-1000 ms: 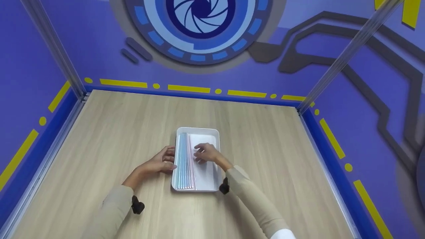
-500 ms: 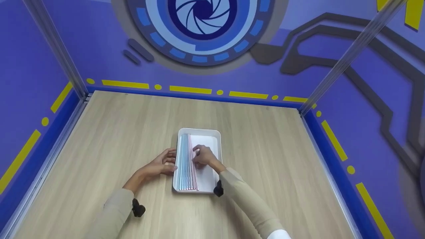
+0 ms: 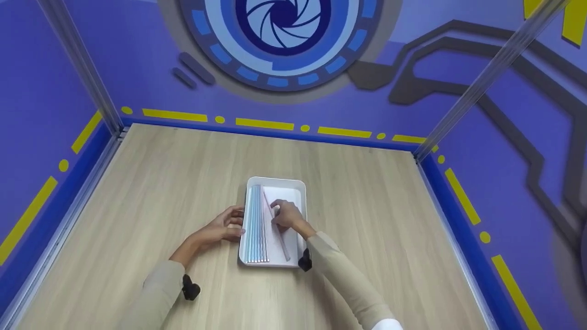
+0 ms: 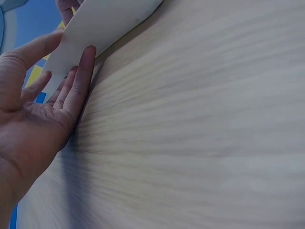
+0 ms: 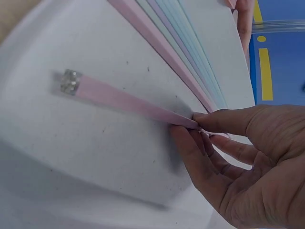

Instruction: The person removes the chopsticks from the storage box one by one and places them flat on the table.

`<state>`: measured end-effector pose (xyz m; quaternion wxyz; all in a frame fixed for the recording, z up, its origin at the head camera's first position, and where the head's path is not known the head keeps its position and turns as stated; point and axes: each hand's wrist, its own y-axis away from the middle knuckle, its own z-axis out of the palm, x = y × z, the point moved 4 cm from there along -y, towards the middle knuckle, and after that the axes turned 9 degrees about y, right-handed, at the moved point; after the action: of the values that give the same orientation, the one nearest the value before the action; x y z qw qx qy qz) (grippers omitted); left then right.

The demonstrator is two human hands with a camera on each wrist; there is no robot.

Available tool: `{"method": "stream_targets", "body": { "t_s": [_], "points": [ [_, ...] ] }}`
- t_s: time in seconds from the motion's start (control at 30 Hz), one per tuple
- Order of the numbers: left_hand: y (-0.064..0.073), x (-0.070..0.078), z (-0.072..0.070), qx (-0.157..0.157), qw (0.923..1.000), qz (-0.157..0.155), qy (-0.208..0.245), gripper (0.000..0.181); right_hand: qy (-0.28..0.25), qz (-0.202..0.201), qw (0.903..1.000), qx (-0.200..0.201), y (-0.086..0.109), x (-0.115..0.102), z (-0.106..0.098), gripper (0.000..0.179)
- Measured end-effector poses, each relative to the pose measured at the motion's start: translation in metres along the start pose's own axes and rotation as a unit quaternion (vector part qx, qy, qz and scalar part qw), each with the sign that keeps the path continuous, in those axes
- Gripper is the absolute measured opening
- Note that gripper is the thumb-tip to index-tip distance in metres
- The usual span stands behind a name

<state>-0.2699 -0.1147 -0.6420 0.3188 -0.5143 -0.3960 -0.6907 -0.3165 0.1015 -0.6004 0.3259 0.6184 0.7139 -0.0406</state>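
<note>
A slim pink pencil [image 5: 128,104] with a glittery clear end lies slanted in the white tray [image 3: 296,183]. My right hand [image 3: 288,215] pinches it near its middle between thumb and fingertips, as the right wrist view shows. To its left, a row of pastel pencils [image 3: 255,224] in blue, mint, lilac and pink lies side by side along the tray's left wall. Outside that wall, my left hand [image 3: 224,228] touches the tray with extended fingers; in the left wrist view its fingertips [image 4: 89,53] rest on the outer wall.
The tray stands on a wood-grain table [image 3: 202,169]. Purple panels [image 3: 137,78] with yellow markings and metal posts [image 3: 486,78] enclose the table at the back and both sides.
The right hand has taken hold of a pink pencil from the right edge of the row. That pencil's near end has swung right, away from the others. The left hand stays at the tray.
</note>
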Motion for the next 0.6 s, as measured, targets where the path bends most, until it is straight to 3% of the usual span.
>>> {"method": "stream_targets", "body": {
  "t_s": [0.27, 0.6],
  "points": [
    [0.000, -0.002, -0.001, -0.004, 1.0000, 0.005, 0.006, 0.079, -0.021, -0.003, 0.9996, -0.017, -0.001, 0.004, -0.005, 0.046],
    [0.001, -0.002, 0.000, -0.003, 0.9999, 0.011, 0.000, 0.078, -0.097, -0.013, 0.9949, -0.026, 0.004, 0.011, -0.012, 0.051]
  ]
}}
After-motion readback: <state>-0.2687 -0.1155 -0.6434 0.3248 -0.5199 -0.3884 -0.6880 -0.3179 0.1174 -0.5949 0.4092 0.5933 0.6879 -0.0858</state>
